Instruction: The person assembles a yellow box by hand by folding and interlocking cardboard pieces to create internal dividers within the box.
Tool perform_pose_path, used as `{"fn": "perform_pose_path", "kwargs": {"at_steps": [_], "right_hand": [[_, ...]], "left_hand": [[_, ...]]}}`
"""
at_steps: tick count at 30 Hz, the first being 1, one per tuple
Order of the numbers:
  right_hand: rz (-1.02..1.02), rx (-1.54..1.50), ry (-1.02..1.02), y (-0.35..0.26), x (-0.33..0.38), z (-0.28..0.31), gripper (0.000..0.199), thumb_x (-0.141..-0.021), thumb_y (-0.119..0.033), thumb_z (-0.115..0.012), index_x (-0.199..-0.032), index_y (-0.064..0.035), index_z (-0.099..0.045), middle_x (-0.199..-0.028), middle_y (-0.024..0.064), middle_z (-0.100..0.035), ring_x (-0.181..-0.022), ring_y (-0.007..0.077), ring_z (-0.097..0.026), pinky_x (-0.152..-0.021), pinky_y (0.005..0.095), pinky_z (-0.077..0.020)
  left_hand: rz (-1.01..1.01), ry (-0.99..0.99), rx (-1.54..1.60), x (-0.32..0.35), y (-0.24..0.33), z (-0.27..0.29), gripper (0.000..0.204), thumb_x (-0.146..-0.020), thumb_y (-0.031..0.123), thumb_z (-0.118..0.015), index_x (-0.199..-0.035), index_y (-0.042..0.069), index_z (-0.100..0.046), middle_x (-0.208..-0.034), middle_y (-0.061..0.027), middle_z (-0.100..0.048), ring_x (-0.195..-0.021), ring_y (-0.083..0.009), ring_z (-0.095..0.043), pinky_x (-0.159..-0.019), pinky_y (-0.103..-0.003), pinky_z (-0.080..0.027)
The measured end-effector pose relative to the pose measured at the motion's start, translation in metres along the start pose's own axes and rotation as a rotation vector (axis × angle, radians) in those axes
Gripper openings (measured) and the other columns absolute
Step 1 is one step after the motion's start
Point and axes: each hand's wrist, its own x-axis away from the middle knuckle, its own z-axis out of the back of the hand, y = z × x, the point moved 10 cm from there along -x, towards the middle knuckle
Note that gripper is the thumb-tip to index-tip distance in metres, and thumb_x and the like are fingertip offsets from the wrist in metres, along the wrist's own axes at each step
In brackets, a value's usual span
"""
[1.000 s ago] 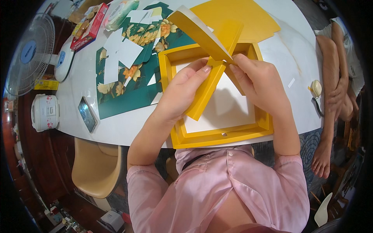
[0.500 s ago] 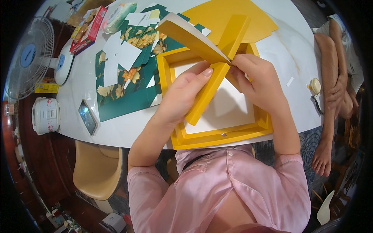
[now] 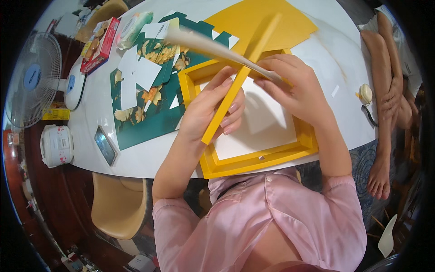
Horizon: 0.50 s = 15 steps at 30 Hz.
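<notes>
A yellow folded cardboard strip (image 3: 225,109) slants across my left hand (image 3: 204,106), whose fingers are wrapped round it. Crossing it is a second cardboard strip (image 3: 206,46), white and blurred by motion at its far end. My right hand (image 3: 292,84) is closed on the near end of this crossing strip. How the two strips join where they meet is hard to make out. Both hands are above a shallow yellow box frame (image 3: 267,158) with a white bottom (image 3: 253,133), near the table's front edge.
Green flower-printed cardboard (image 3: 145,131) with white paper pieces (image 3: 147,75) lies at left. Behind the frame is a yellow sheet (image 3: 290,22). A phone (image 3: 105,145), a red snack box (image 3: 99,47), a fan (image 3: 34,77) and a white table (image 3: 337,54) show. Someone's legs (image 3: 383,90) are at right.
The strip in my left hand has turned to show a narrower side. The crossing strip has tilted more edge-on, and my left fingers have closed further round their strip.
</notes>
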Motion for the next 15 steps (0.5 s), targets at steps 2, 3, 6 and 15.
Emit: {"fn": "perform_pose_path", "kwargs": {"at_steps": [2,3,6,15], "right_hand": [[-0.07,0.014,-0.031,0.004,0.002,-0.002,0.021,-0.08,-0.011,-0.073,-0.099,-0.0058,-0.068,-0.086,0.0093,-0.066,-0.079,0.0296,-0.062,-0.071,0.0364,-0.0506],[-0.134,0.02,-0.069,0.009,0.004,-0.005,0.021,-0.079,-0.009,-0.073,-0.1,-0.0063,-0.069,-0.087,0.0086,-0.067,-0.082,0.0295,-0.062,-0.073,0.0368,-0.0507],[-0.028,0.22,-0.082,-0.006,0.002,0.0,0.023,-0.077,-0.008,-0.073,-0.1,-0.0076,-0.07,-0.087,0.0062,-0.067,-0.082,0.0276,-0.062,-0.074,0.0364,-0.0507],[0.019,0.211,-0.047,-0.009,0.0,0.014,0.043,-0.07,-0.019,-0.08,-0.11,-0.0106,-0.066,-0.094,0.0062,-0.067,-0.09,0.0277,-0.061,-0.091,0.0415,-0.0457]], "left_hand": [[0.025,-0.043,0.027,-0.001,-0.002,-0.003,0.04,-0.106,0.019,-0.033,-0.146,0.02,-0.037,-0.076,-0.0069,-0.046,-0.051,-0.0138,-0.045,-0.044,-0.025,-0.04],[0.043,-0.079,0.059,-0.001,-0.004,-0.005,0.04,-0.106,0.018,-0.034,-0.145,0.021,-0.038,-0.078,-0.0112,-0.049,-0.056,-0.0178,-0.051,-0.048,-0.028,-0.044],[-0.002,-0.072,-0.022,-0.005,-0.004,-0.001,0.046,-0.104,0.014,-0.032,-0.15,0.022,-0.033,-0.082,-0.0119,-0.05,-0.063,-0.0204,-0.053,-0.057,-0.03,-0.048],[-0.026,-0.05,-0.036,-0.006,-0.002,0.009,0.044,-0.099,0.009,-0.035,-0.143,0.014,-0.035,-0.093,-0.0186,-0.056,-0.084,-0.0261,-0.059,-0.076,-0.041,-0.052]]}}
